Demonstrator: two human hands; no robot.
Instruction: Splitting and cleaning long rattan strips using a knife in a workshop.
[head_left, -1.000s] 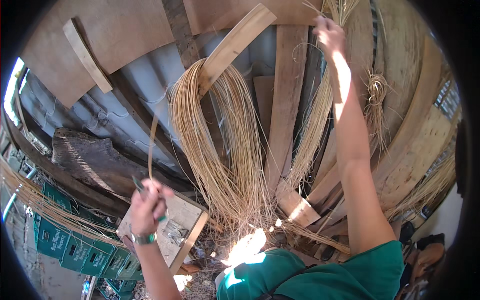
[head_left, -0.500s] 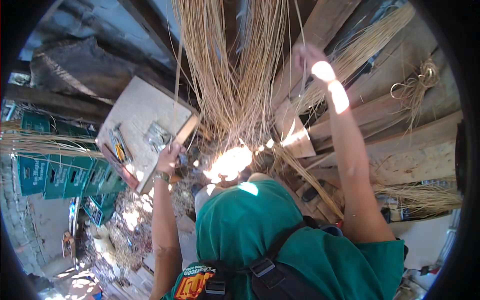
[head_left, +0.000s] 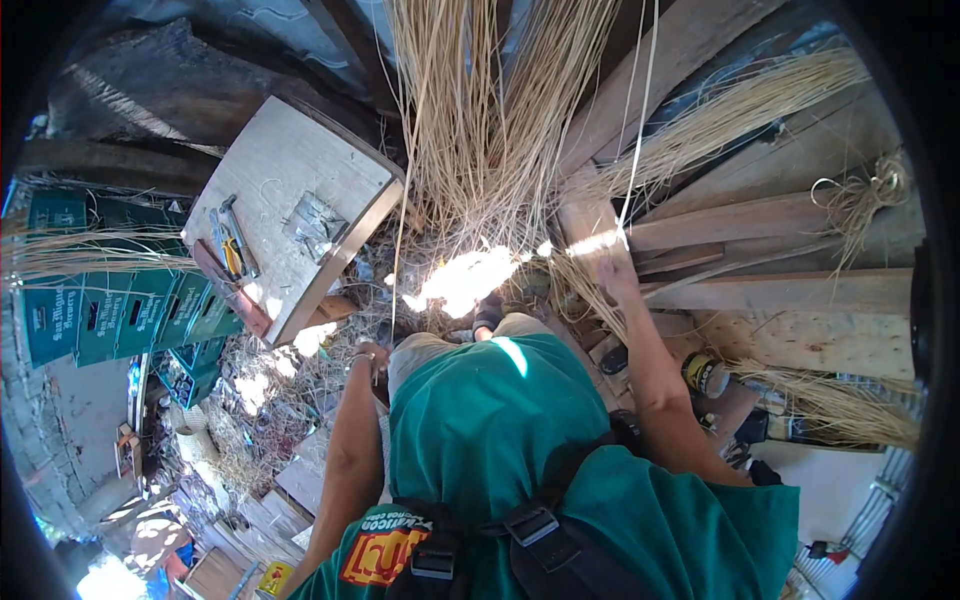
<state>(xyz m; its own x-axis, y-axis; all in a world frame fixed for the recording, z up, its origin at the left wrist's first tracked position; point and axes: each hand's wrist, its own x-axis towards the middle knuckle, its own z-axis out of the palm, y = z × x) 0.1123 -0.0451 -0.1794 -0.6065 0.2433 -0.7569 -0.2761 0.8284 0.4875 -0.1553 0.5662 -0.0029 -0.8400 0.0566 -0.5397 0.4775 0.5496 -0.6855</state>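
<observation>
My left hand [head_left: 372,358] is low beside my left knee, its fingers curled closed. A thin pale strip [head_left: 401,210], like rattan or cane, runs down almost straight toward it. My right hand [head_left: 616,280] is beside a wooden plank [head_left: 590,215], fingers drawn together. Another pale strip [head_left: 638,135] comes down to it, though glare blurs where strip and fingers meet. Between my hands hangs a thick bundle of long tan strips [head_left: 490,110], its loose ends spreading near the sunlit floor.
On the left stands a wooden table [head_left: 330,160] with pliers [head_left: 235,255] on it. Green crates [head_left: 105,315] are stacked beyond. Boards [head_left: 770,215], a strip bundle [head_left: 770,90] and a coiled bunch [head_left: 870,190] lie at right. A round tin [head_left: 706,375] sits near my right forearm.
Both hands have come down toward my body, the left from beside the table edge to my knee, the right from high up to beside the plank. The strips beside them shifted too.
</observation>
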